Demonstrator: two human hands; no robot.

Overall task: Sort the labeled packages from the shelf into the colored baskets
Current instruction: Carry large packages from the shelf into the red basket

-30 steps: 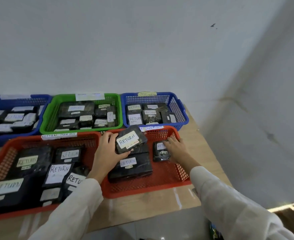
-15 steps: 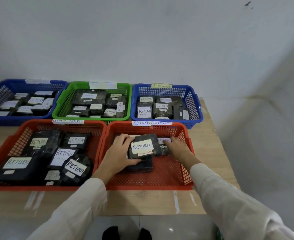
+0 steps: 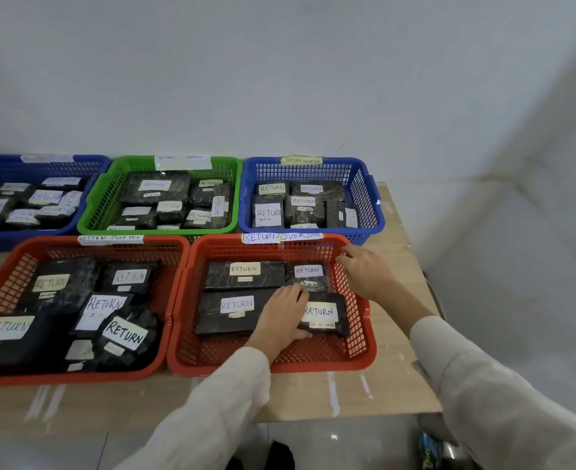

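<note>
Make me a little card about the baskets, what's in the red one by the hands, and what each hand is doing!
Back row: far-left blue basket, green basket, right blue basket
Front row: left red basket, right red basket
Surface: wooden table
Right red basket's tag: RETURN OVERDUE label
Inside it: four black RETURN packages
Left hand: lies on the front right package
Right hand: open, by that basket's right wall, holding nothing

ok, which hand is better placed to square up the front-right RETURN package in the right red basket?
Left, likely: the left hand rests on the left edge of that package, while the right hand is at the red basket's far right corner, off every package.
</note>
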